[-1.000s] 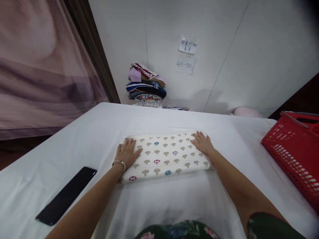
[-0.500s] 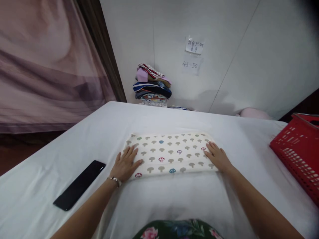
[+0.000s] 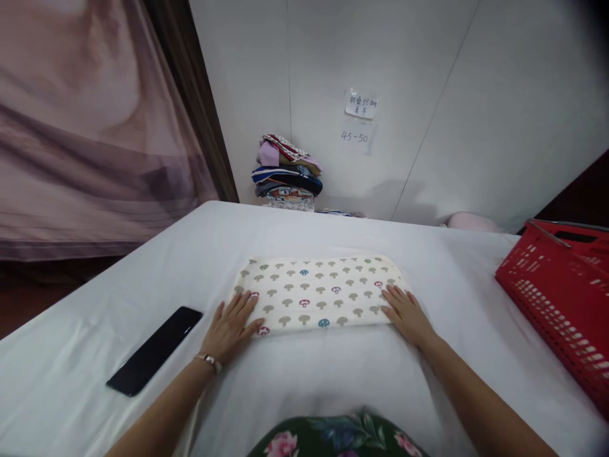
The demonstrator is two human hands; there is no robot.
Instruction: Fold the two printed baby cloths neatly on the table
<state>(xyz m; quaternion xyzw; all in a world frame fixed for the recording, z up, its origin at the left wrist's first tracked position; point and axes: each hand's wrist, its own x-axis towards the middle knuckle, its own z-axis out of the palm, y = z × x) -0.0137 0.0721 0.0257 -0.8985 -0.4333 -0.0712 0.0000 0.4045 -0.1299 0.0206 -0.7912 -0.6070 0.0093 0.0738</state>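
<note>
A cream cloth (image 3: 314, 292) printed with small mushrooms lies folded into a long, flat rectangle on the white-covered table (image 3: 342, 393). My left hand (image 3: 231, 327) rests on its left end, fingers spread, with a bracelet at the wrist. On the right end lies my right hand (image 3: 406, 314), also flat with its fingers apart. Neither hand grips the cloth.
A black phone (image 3: 155, 351) lies left of my left hand. At the right edge stands a red plastic basket (image 3: 556, 298). Beyond the table's far edge is a stack of folded fabrics (image 3: 288, 174) against the wall, and a pink curtain (image 3: 85, 127) hangs at left.
Both hands have slid slightly toward me on the cloth's ends. The view has shifted a little, so the basket shows more.
</note>
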